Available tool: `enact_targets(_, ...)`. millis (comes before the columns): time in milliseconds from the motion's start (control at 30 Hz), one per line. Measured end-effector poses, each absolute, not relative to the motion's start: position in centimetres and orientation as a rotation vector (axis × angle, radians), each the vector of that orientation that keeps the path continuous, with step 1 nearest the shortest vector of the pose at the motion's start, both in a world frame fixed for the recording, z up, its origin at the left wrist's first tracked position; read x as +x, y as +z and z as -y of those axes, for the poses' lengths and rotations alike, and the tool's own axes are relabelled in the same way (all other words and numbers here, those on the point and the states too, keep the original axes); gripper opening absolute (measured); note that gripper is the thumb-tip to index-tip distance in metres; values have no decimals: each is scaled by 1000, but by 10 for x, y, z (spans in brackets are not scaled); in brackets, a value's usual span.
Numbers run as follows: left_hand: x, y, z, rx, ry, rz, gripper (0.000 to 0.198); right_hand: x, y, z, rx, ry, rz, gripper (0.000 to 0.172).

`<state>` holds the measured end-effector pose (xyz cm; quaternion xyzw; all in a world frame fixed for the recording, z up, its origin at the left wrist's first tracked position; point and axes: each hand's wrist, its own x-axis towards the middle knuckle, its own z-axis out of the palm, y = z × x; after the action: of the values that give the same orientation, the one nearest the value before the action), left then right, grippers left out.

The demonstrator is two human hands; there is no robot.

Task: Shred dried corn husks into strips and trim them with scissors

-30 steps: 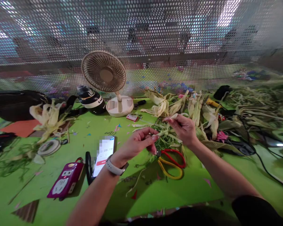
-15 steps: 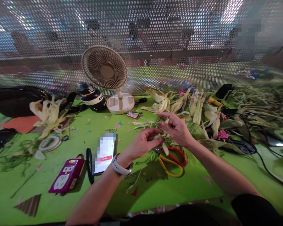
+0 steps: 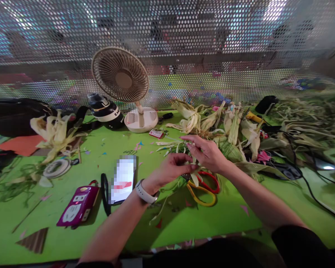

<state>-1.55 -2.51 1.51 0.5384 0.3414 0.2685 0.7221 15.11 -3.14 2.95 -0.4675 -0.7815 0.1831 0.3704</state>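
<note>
My left hand [image 3: 171, 168] and my right hand [image 3: 208, 152] meet over the middle of the green table [image 3: 229, 216]. Both pinch a pale corn-husk strip [image 3: 194, 178] whose loose end hangs down between them. The left fingers curl closed around the strip; the right fingers press on it from above. Directly under the hands lie scissors [image 3: 203, 188] with red and yellow handles, on a tuft of green shreds. A white watch sits on my left wrist.
A pile of corn husks [image 3: 234, 126] spreads behind and right of the hands. A phone [image 3: 123, 179] and a purple power strip [image 3: 78, 210] lie left. A small fan [image 3: 123, 83], a tape roll [image 3: 56, 168], cables [image 3: 296, 167] and a perforated metal screen [image 3: 167, 44] stand around.
The hands have come closer together and dropped toward the scissors; the husk strip, earlier stretched between them, is now bunched with its end hanging down.
</note>
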Motion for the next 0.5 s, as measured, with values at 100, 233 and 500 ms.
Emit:
enact_targets(100, -18, 13, 24, 1244, 510, -736, 24, 149, 31, 32, -1184, 494, 2035, 35)
enact_targets(233, -18, 14, 23, 1250, 509, -732, 25, 149, 32, 31, -1259, 538, 2008, 36)
enact_targets(500, -24, 27, 16, 1133, 715, -830, 33, 167, 39, 24, -1218, 768, 2049, 42)
